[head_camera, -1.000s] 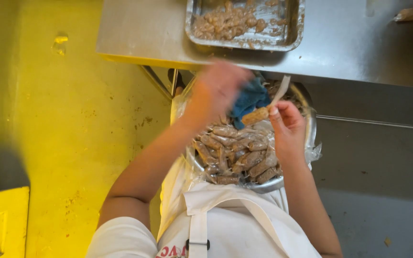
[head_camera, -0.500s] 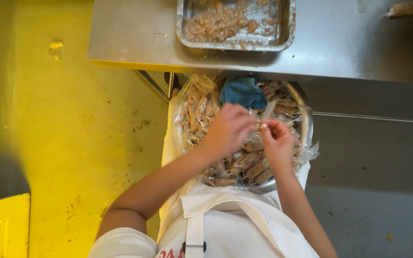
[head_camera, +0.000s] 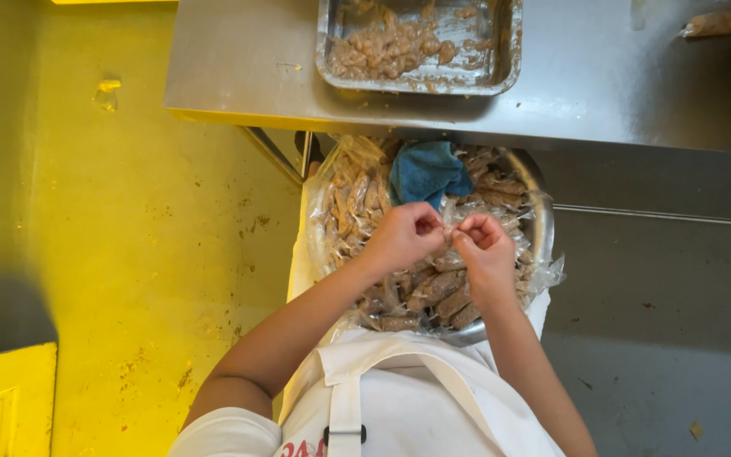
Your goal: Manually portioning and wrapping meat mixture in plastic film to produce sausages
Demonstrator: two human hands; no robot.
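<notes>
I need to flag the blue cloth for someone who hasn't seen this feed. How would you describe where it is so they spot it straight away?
Start at the steel table along the top, then drop to the round metal bowl just below its edge, on the person's lap. The blue cloth lies crumpled at the bowl's far side, just beyond the left hand and right hand. It is the only blue thing among brown plastic-wrapped pieces.

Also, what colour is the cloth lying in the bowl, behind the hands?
The cloth is blue, seen clearly in the head view.
</notes>
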